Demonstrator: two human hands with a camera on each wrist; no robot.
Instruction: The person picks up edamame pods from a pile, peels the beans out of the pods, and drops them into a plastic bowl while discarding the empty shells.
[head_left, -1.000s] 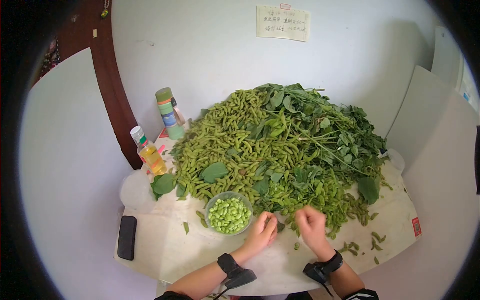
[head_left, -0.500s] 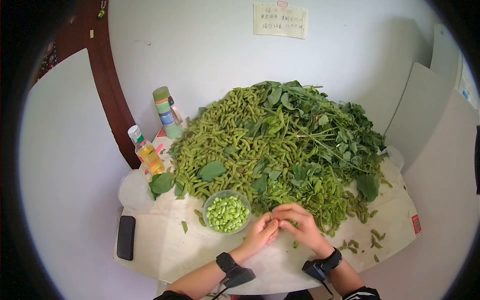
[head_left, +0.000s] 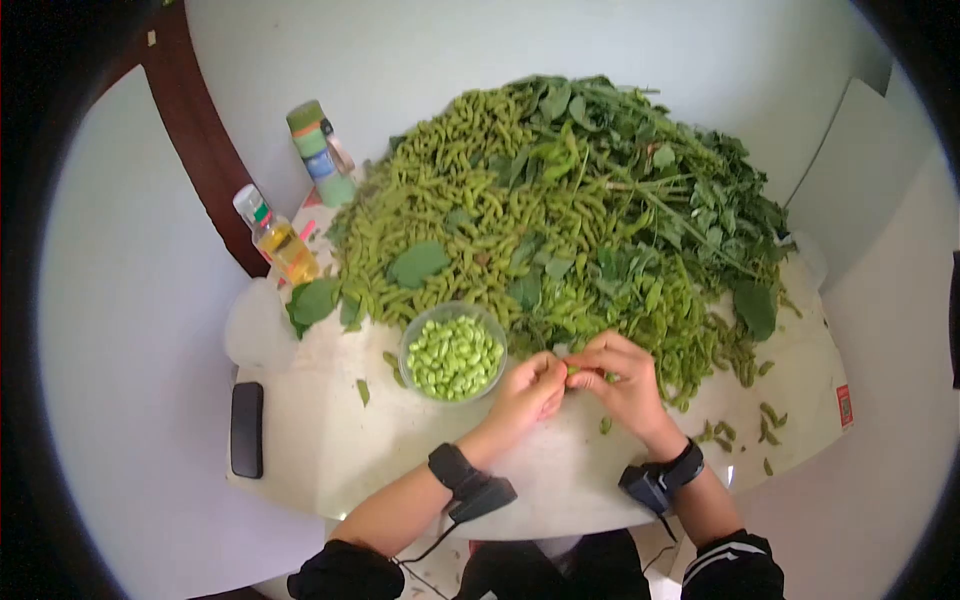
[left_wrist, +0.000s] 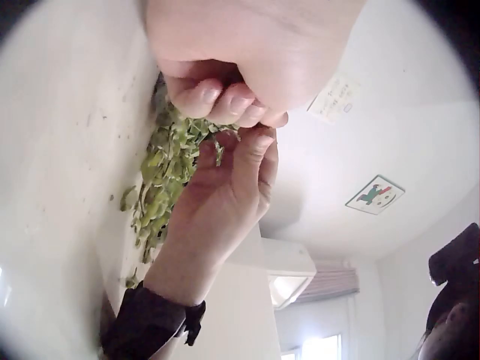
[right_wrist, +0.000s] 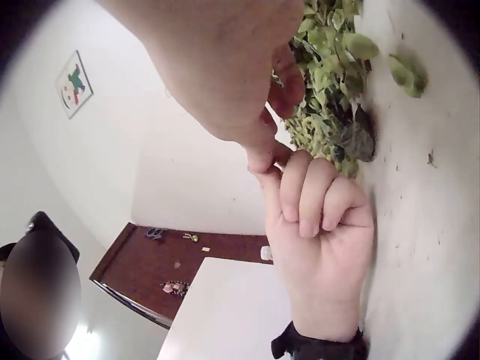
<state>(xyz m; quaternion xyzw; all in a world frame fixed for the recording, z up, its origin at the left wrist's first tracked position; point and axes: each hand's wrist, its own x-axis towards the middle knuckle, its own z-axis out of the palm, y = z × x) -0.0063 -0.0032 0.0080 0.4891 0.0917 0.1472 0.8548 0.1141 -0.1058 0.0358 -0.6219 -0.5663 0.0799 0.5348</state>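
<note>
My left hand (head_left: 530,388) and right hand (head_left: 625,375) meet fingertip to fingertip over the table's front half. Between them shows a small green bean pod (head_left: 573,371), pinched by thumbs and forefingers and mostly covered. The other left fingers (right_wrist: 307,199) curl into the palm in the right wrist view. Just left of the hands stands a clear plastic bowl (head_left: 453,402), well filled with shelled green beans (head_left: 455,355). Behind the hands rises a large heap of unshelled pods (head_left: 430,200), with leafy stems (head_left: 690,190) on its right side.
A black phone (head_left: 247,430) lies at the table's left edge, near a translucent container (head_left: 262,325). Farther back stand a bottle of yellow liquid (head_left: 280,240) and a green flask (head_left: 320,155). Loose pods (head_left: 770,420) lie at the right. Light panels flank the table.
The right hand, apart from the left one second ago, has come left to meet it, and a green pod now shows between the fingertips. The head view has tilted downward.
</note>
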